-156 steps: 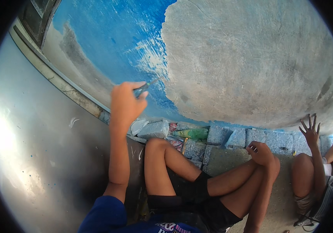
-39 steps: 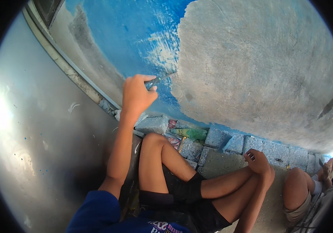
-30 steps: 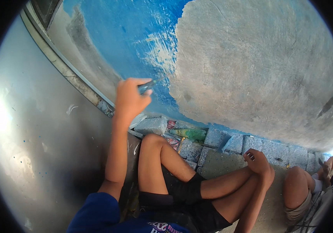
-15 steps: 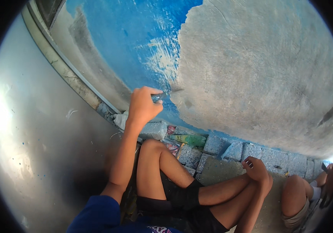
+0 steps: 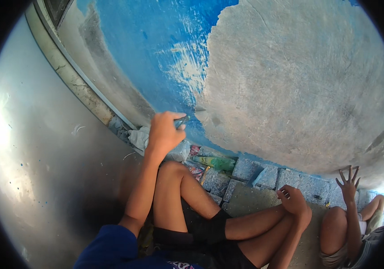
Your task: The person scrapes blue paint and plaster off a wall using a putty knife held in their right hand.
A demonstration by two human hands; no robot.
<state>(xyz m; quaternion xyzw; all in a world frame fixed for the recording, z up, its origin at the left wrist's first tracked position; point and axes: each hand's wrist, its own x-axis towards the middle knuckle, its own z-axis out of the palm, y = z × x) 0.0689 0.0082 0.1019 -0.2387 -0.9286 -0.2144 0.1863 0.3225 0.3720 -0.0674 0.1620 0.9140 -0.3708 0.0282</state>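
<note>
My left hand (image 5: 164,131) is closed, pinching a small dark flat scraper (image 5: 182,120) between thumb and fingers. Just beyond it is the lower part of a painted wall (image 5: 263,85). Blue paint (image 5: 142,58) covers the wall's left part, with pale scratched streaks through it. To the right, the surface is bare grey with a ragged paint edge. My right hand (image 5: 294,201) rests by my bent leg, fingers curled in, and nothing shows in it.
Grey blocks (image 5: 245,169) line the wall's foot, with a green plastic bottle (image 5: 216,162) and wrappers among them. A shiny metal panel (image 5: 57,157) stands close on my left. At the right, another person's spread hand (image 5: 348,184) reaches toward the wall.
My left hand has moved slightly down with the scraper. My right hand has barely moved. The other person's arm has come up, its fingers now spread near the wall.
</note>
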